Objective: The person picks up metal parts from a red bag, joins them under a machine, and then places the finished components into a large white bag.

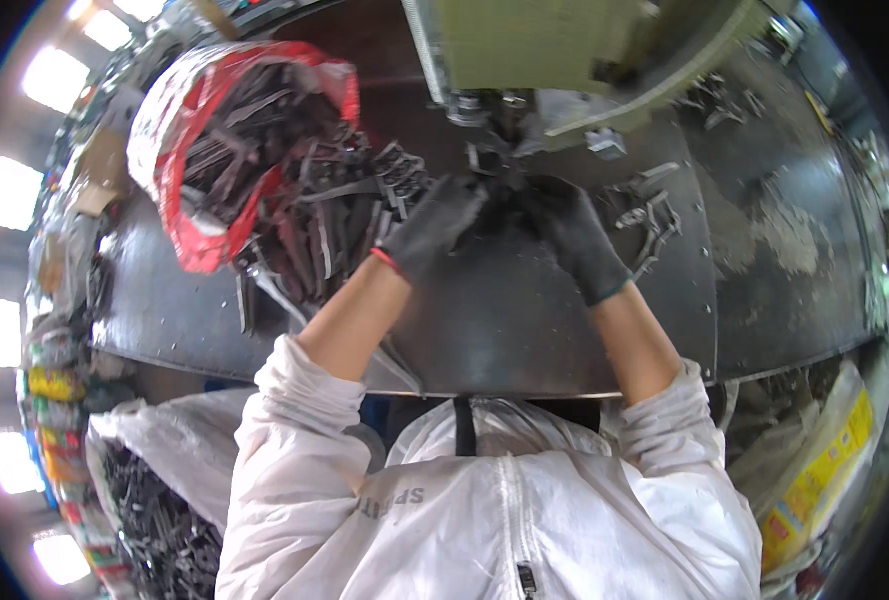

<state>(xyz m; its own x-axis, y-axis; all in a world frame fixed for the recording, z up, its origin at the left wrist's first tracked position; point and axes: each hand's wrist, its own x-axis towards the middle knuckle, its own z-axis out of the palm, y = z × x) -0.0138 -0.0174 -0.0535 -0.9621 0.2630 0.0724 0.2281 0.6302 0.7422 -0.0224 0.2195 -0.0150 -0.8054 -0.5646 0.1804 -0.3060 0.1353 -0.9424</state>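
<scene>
At frame centre, both gloved hands, left hand and right hand, pinch small dark metal part under press head; bag of metal strips upper left spills within reach onto bench.

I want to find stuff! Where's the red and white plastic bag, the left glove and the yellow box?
Red and white plastic bag (pixel 179 215), head view, lower red edge.
Left black glove (pixel 429 225), head view, back of hand.
Yellow cardboard box (pixel 824 470), head view, side.

A dark, scuffed metal counter fills the view. Bright window panes glare along the left. A pale green machine housing rises behind.
</scene>
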